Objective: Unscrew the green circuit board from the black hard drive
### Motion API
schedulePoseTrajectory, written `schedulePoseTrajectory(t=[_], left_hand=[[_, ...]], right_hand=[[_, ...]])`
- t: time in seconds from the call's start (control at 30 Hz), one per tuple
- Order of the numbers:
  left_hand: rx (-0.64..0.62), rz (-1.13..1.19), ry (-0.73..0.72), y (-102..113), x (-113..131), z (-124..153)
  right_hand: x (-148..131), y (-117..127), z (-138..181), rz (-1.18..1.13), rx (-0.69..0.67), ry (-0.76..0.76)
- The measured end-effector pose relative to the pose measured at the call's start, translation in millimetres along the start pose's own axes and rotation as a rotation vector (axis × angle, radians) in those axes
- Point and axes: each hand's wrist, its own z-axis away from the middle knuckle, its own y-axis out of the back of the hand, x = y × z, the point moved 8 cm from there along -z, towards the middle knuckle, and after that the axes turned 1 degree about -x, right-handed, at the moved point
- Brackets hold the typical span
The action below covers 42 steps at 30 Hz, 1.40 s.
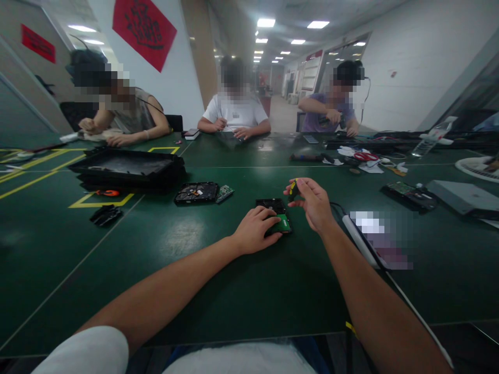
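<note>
A hard drive (285, 223) with a green circuit board lies on the green table in front of me. My left hand (255, 229) is over its left side, fingers across the top and thumb along the near edge, gripping it against the table. Just above and to the right of the drive, my right hand (312, 202) is raised, its fingers closed around a short yellow-and-black screwdriver (293, 190). The screwdriver's tip cannot be made out. To the left lie another hard drive (197, 192) and a loose circuit board (225, 194).
Stacked black trays (128, 166) stand at the left, near an orange-and-black tool (107, 192) and some black pieces (106, 215). At right are a white device with a cable (360, 241), another drive (409, 196) and a grey box (463, 197). Three people sit across the table.
</note>
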Motion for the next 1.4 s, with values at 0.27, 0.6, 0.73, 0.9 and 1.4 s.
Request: schedulePoseTrajectory(t=[0.27, 0.6, 0.73, 0.9, 1.4], left_hand=[[0.006, -0.008, -0.002, 0.3, 1.1, -0.1], [0.006, -0.003, -0.005, -0.7, -0.3, 0.2], [0.01, -0.001, -0.009, -0.3, 0.0, 0.5], [0.01, -0.01, -0.01, -0.5, 0.3, 0.1], [0.009, -0.003, -0.001, -1.2, -0.4, 0.3]], right_hand=[[7.5, 1.8, -2.5, -0.053, 0.008, -0.017], [4.0, -0.3, -2.2, -0.019, -0.01, -0.013], [3.8, 2.9, -2.1, 0.002, 0.052, 0.008], [6.2, 4.0, -1.8, -0.013, 0.08, 0.005], [8.2, 3.3, -2.9, 0.046, 0.065, 0.024]])
